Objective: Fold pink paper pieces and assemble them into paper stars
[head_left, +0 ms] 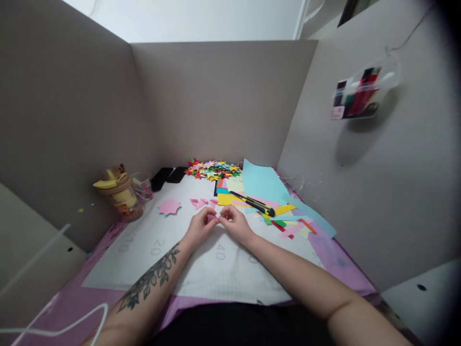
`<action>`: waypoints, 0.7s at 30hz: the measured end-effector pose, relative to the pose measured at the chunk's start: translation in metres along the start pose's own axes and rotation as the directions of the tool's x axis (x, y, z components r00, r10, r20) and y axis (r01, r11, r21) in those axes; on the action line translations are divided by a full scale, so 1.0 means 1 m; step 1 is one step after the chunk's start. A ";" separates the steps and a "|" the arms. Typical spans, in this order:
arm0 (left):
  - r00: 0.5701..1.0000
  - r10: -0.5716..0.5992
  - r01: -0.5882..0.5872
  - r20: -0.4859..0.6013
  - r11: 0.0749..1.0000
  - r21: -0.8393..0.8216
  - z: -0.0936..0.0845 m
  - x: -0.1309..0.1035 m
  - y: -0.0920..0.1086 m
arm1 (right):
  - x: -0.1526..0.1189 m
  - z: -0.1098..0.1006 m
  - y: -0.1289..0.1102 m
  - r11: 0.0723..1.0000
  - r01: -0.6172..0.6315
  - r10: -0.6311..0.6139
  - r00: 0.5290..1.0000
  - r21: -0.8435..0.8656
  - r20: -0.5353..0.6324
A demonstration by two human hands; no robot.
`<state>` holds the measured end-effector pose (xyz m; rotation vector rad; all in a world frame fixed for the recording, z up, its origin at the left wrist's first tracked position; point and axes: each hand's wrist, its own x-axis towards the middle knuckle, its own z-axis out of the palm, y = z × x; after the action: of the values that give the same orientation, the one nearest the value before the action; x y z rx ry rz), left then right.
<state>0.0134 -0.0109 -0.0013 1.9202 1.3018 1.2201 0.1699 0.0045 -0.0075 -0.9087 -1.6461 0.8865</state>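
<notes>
Back panel (pixel 223 101): showing a muted grey in soft, moderate light
White surface (pixel 194 19) above the back panel: glowing brightest in the view
Hanging pouch (pixel 360 96) right of the back panel: blurring, with a soft, dark shadow spreading below it
White sheet (pixel 201 276) below the back panel: reflecting pale light, its printed numbers looking soft
Left hand (pixel 200 227) and right hand (pixel 236 226) below the back panel: casting faint shadows
View edges: bending and stretching, with the far right darkening to black
</notes>
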 end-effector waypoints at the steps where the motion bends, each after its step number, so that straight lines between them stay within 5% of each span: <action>1: 1.000 -0.002 0.002 0.000 1.000 0.002 0.000 0.000 0.000 | 0.000 0.000 0.000 1.000 0.004 -0.004 1.000 -0.005 -0.006; 21: 0.994 -0.039 0.036 -0.104 0.999 -0.030 -0.002 0.002 0.000 | 0.001 -0.001 0.011 0.997 -0.060 0.059 0.998 0.052 0.007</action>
<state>0.0120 -0.0091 0.0006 1.8253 1.3601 1.3285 0.1723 0.0107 -0.0167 -0.9242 -1.6006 0.9689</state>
